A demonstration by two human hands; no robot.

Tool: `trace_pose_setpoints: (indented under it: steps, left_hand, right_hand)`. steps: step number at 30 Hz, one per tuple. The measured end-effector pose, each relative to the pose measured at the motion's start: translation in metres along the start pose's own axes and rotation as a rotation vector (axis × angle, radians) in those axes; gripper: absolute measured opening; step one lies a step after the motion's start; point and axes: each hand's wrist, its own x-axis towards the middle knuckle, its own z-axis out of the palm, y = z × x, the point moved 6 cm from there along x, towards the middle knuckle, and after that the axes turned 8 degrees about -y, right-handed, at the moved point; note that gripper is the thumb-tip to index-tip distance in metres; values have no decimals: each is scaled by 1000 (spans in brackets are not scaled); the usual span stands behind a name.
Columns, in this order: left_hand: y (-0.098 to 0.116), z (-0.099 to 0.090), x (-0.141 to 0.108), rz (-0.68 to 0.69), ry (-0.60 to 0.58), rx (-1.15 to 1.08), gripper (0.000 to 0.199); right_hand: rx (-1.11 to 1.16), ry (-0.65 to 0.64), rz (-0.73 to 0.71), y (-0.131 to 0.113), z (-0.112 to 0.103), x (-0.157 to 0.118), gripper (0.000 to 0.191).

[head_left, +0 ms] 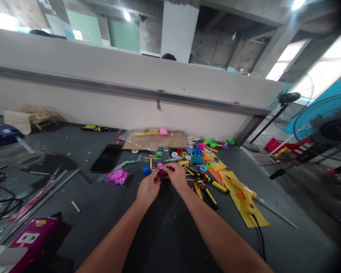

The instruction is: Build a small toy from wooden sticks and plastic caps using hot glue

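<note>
A small magenta plastic piece (161,171) sits between the person's left hand (148,188) and right hand (176,177), just above the dark grey counter (165,235), with a thin wooden stick (170,167) running across it. The right fingers (167,168) are pinched together on the stick, and the left fingers (156,178) curl closed against the magenta piece, partly hiding it; how firmly they grip is hard to tell. Just beside the left hand lies a round blue plastic cap (146,170), and farther left a crumpled pink plastic bag (118,176). To the right of the hands are a yellow-and-black utility knife (207,195) and a yellow hot glue gun (242,197) on a yellow sheet (251,218), with a black cord (258,237) trailing toward the near edge. Beyond the hands, scattered coloured bottle caps (194,152) spread up to a flattened cardboard sheet (153,141), with a black smartphone (106,158) to its left. Farther back stands a low concrete wall (130,110), and a blue pedestal fan (324,121) stands off to the right.
</note>
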Motion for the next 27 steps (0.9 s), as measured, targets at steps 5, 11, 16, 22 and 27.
trace_pose_setpoints:
  steps: [5,11,16,22,27]
  left_hand:
    - [-1,1,-1,-23,-27,-22,48]
    - [1,1,-2,-43,-54,-6,50]
    - [3,-1,-2,-28,-24,25,49]
    - [0,-1,-1,1,-10,47,48]
    - [1,0,-1,21,7,78,48]
  right_hand:
    - [-2,1,3,3,2,0,11]
    - [-3,1,0,1,1,0,11]
    - [-17,2,1,-2,0,0,10]
    - [-37,8,-9,-4,1,-1,11]
    - [-61,33,-7,-6,-2,-2,12]
